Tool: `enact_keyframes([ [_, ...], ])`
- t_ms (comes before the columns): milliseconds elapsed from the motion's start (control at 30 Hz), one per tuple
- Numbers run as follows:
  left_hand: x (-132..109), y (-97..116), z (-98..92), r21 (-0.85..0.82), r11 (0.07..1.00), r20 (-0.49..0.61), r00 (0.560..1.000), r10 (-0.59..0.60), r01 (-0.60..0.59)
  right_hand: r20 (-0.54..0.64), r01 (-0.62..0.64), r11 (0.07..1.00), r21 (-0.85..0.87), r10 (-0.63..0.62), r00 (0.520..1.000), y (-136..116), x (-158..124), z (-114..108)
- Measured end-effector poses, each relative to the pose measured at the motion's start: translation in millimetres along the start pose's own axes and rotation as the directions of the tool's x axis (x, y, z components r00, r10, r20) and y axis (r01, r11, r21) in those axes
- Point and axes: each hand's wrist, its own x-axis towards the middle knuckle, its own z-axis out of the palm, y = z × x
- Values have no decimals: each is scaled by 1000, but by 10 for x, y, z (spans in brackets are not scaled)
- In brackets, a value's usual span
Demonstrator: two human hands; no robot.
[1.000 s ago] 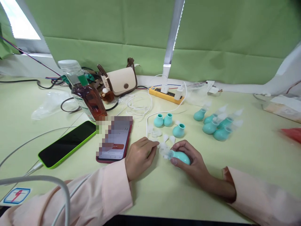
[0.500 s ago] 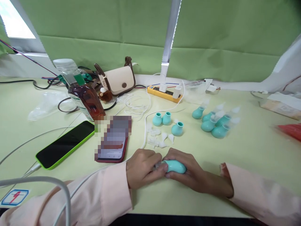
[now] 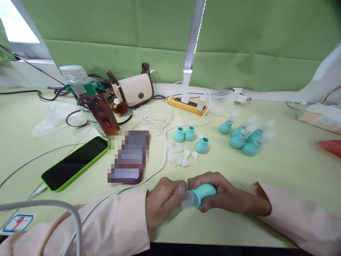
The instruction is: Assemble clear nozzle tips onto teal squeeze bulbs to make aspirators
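My right hand point(image 3: 220, 193) grips a teal rubber bulb point(image 3: 206, 192), squeezing it so its side bends. A clear plastic nozzle piece point(image 3: 188, 200) sits at the bulb's mouth, pinched by the thumb and fingers of my left hand point(image 3: 166, 201). How deep the nozzle goes into the bulb I cannot tell. Beyond my hands lie several loose translucent tips and nozzle pieces point(image 3: 182, 158). Behind those stand three open teal bulbs point(image 3: 201, 145) without nozzles. To the right, several bulbs with clear nozzles and tips fitted point(image 3: 249, 147) lean together.
Left are a green-cased phone point(image 3: 74, 163), a phone in a red case point(image 3: 129, 156) and a tilted bottle of dark liquid point(image 3: 97, 112). A cream handbag point(image 3: 135, 90) and a yellow power strip point(image 3: 186, 105) sit at the back. A white cable point(image 3: 165, 153) runs across the table.
The bulb and nozzle have tilted, and more of the clear piece shows between my hands. My left fingers have shifted back from the bulb's mouth; my right hand has moved slightly right.
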Motion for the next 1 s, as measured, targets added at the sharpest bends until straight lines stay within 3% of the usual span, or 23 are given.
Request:
enact_keyframes([
  [100, -4, -4, -21, 46, 999, -39, 999, 32, -30, 12, 56, 997, 49, -56, 998, -34, -10, -42],
  [200, 72, -111, -73, 178, 981, -35, 996, 83, -75, -89, 194, 980, -33, -197, 976, -72, 13, -121],
  [300, 182, -243, -118, 398, 917, -88, 996, 18, 18, -256, 359, 900, -246, -417, 872, -79, 58, -227],
  [367, 230, -298, -128, 499, 864, -149, 989, 8, 69, -289, 399, 805, -438, -547, 786, -67, 80, -290],
  [533, 236, -308, -111, 535, 844, -216, 973, 85, 45, -256, 242, 544, -804, -683, 684, -45, 69, -364],
  [633, 227, -296, -109, 525, 851, -205, 970, 130, -3, -229, 84, 407, -909, -659, 716, -61, 51, -379],
  [833, 241, -340, -108, 572, 813, -119, 970, 210, -106, -294, -176, 292, -940, -431, 853, -218, 12, -387],
  [1000, 233, -380, -103, 600, 793, -101, 973, 208, -107, -430, -408, 140, -902, -216, 877, -443, -126, -534],
])
